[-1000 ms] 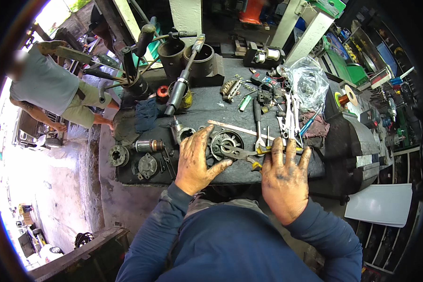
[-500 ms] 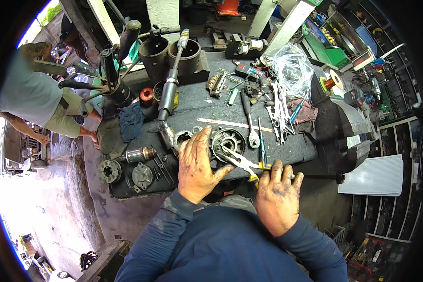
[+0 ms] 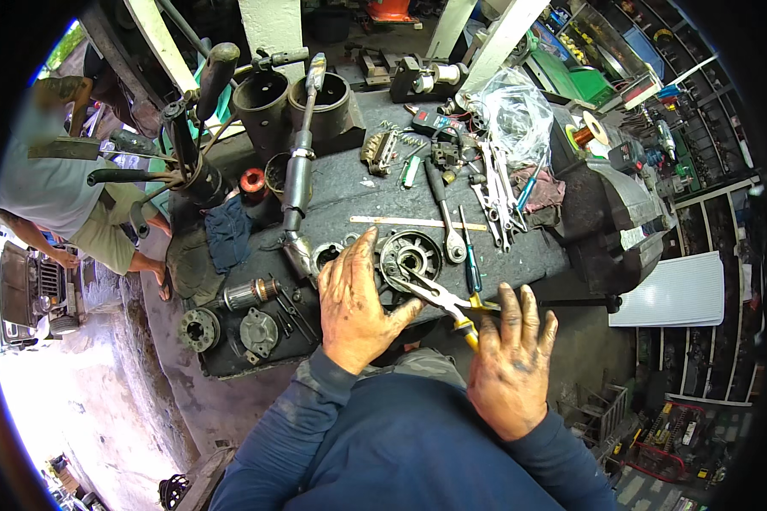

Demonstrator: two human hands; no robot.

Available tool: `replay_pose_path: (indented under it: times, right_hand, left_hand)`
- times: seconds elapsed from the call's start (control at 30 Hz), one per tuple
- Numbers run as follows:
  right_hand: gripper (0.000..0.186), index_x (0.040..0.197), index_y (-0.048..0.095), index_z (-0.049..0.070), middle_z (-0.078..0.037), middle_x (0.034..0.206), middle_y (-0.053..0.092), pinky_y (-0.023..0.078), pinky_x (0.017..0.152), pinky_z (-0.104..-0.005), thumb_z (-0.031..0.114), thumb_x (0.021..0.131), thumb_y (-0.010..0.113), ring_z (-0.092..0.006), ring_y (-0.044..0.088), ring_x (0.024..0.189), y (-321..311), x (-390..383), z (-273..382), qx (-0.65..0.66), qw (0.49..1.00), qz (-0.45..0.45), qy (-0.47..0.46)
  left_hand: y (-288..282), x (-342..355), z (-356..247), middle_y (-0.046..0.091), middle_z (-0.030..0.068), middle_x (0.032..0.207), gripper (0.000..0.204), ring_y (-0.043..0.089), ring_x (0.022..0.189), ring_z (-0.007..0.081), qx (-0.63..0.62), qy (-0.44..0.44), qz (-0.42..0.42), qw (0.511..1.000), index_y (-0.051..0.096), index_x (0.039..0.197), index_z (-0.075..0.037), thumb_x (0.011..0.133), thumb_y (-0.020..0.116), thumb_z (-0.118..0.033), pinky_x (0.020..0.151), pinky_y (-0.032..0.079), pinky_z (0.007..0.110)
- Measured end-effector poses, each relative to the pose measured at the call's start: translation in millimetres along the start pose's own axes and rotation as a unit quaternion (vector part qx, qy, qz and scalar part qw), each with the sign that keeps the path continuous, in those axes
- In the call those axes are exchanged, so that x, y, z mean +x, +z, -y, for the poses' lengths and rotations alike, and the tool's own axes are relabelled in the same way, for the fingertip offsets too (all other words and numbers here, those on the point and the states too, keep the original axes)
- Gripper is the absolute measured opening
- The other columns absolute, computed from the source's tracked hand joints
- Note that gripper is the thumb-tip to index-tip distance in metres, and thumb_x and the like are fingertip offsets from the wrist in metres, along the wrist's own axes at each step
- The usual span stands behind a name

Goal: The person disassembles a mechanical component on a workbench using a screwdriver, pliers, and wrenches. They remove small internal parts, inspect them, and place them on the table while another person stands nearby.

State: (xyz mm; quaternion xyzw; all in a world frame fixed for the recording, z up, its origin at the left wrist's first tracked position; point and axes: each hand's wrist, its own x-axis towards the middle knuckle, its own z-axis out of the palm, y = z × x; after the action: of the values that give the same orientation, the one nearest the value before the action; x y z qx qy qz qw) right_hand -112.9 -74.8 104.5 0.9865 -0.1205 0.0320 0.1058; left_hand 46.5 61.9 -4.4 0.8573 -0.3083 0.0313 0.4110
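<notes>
Two forearms in navy sleeves [image 3: 294, 426] are stretched forward from the lower edge. Long-nosed pliers [image 3: 439, 295] with yellow handles are held in the right hand [image 3: 511, 362], its fingers slightly parted and bent over the spread handles. The tips are pointed into a round metal housing [image 3: 411, 254] at the near edge of a dark workbench [image 3: 349, 200]. By its left side the left hand [image 3: 354, 302] is placed palm down, fingers nearly together, thumb spread toward the pliers; whether anything is gripped beneath cannot be told. Farther left, a metal end cover [image 3: 258, 332] and a copper-ended armature [image 3: 251, 293] are laid out. Beyond the housing, a screwdriver [image 3: 473, 271], a thin flat strip [image 3: 418, 223], a ratchet wrench [image 3: 445, 217] and a cluster of spanners [image 3: 500, 200] are seen. Farther back, a clear plastic bag [image 3: 516, 115] and an open metal cylinder [image 3: 262, 111] are set.
</notes>
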Motion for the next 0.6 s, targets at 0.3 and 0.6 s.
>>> replay_pose_path:
  times: [0.3,0.6]
  right_hand:
    - [0.032,0.12,0.073,-0.001,-0.022,0.102,0.078,0.06,0.08,-0.0437,0.022,0.098,0.077,-0.0402,0.077,0.091,-21.5,1.3,-22.3,0.419,0.89,0.113,0.141]
    - [0.036,0.115,0.074,-0.008,-0.019,0.082,0.072,0.054,0.072,-0.0394,0.026,0.104,0.073,-0.0241,0.065,0.075,-14.6,22.9,-44.6,0.482,0.838,0.205,0.156]
  left_hand:
    - [-5.4,7.9,2.5,0.062,0.0205,0.142,0.118,0.058,0.134,0.0364,0.008,0.03,0.015,0.999,0.042,0.161,0.0,0.067,0.098,-0.043,0.117,0.037,0.052]
    - [-1.6,7.7,7.5,0.064,0.0187,0.139,0.118,0.059,0.129,0.0357,0.022,0.043,0.008,0.999,0.044,0.159,0.001,0.063,0.098,-0.041,0.117,0.037,0.052]
